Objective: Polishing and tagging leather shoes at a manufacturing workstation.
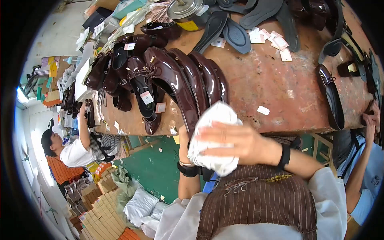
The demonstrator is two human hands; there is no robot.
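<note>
My right hand [236, 146] is wrapped over a bunched white cloth [216, 116], in front of my apron at the table's near edge. Behind the cloth is my left hand [183, 140]; its wrist and side show, but the fingers are hidden. A glossy dark brown shoe [170, 78] reaches down from the table to the cloth, its lower end beside my left hand. Whether that hand grips it is hidden. More glossy shoes [204, 74] stand in a row against it. To their left lies a bow-tied shoe [141, 82] with a white tag [147, 97] inside.
On the worn table [276, 92] lie dark insoles [236, 36], paper tags [280, 42] and a round metal tin [186, 12]. A single shoe [331, 96] is at the right. One co-worker [76, 148] is at the left, another [364, 156] at the right. Stacked boxes [108, 208] stand below left.
</note>
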